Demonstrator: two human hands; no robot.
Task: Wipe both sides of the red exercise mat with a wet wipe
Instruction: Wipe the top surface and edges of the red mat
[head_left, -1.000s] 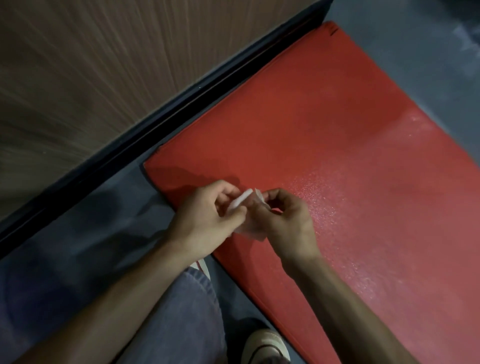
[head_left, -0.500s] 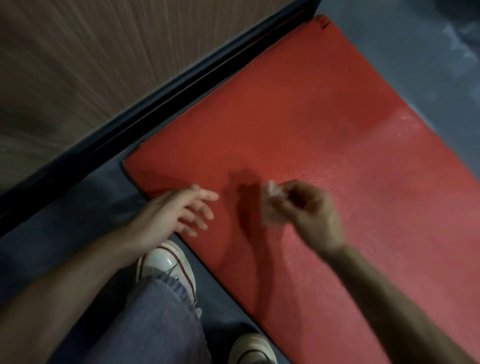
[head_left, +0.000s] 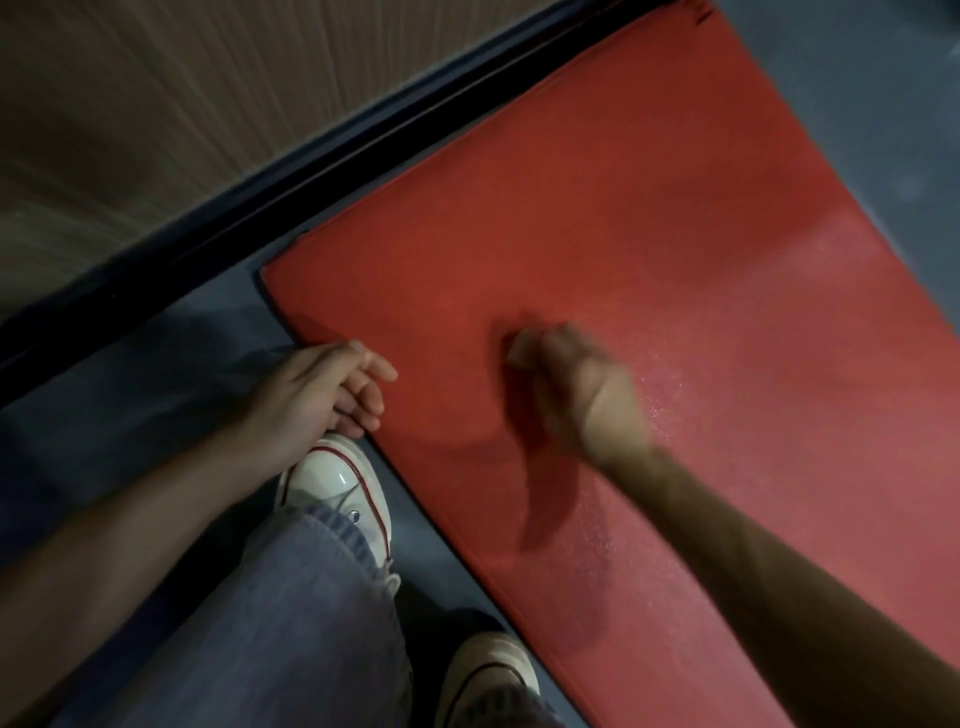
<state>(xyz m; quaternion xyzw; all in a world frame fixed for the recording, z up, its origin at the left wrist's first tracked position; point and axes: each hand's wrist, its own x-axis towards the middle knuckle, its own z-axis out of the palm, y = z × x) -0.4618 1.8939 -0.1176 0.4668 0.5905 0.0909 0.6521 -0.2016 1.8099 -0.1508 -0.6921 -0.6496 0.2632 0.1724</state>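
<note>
The red exercise mat (head_left: 649, 208) lies flat on the grey floor and runs from the near left corner to the far right. My right hand (head_left: 566, 384) is blurred, with curled fingers pressed down on the mat's near-middle part. The wet wipe it held a moment ago is hidden under the fingers. My left hand (head_left: 322, 395) hovers at the mat's near edge with relaxed fingers and holds nothing. Part of the mat to the right of my right hand glistens as if damp.
A wood-panelled wall (head_left: 130, 104) with a black skirting strip (head_left: 311, 156) borders the mat's far left side. My two white sneakers (head_left: 332, 483) (head_left: 488, 670) stand on the grey floor (head_left: 857, 78) by the near edge, below blue jeans.
The hands have parted. My left hand let go of the wipe and drew back to the mat's edge. My right hand carried the wipe down onto the mat.
</note>
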